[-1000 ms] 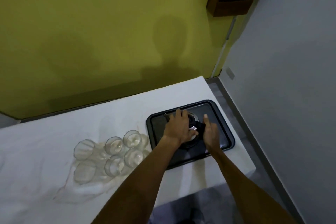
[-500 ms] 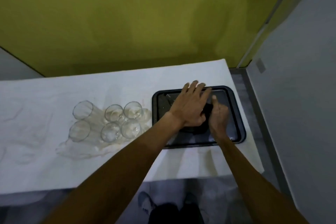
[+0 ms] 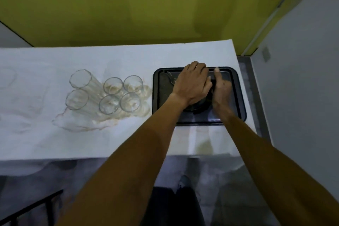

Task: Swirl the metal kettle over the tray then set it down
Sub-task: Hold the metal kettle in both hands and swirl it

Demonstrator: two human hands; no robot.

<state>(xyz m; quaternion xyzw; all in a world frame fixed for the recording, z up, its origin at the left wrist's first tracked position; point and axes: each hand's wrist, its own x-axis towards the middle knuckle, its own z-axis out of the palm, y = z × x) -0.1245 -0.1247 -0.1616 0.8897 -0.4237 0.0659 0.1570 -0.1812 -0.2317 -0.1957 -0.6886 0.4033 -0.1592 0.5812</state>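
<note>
Mostly, both hands (image 3: 191,85) hide the kettle (image 3: 197,107).

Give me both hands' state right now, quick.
Left hand: curled over the top of the kettle, gripping it.
Right hand: pressed against the kettle's side, thumb up; actual grasp cannot be told.

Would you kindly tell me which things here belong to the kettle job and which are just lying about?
In the job:
- dark metal kettle, mostly hidden under the hands
- black rectangular tray
- left hand and right hand, both on the kettle

Lying about:
- six clear drinking glasses on the stained white tablecloth
</note>
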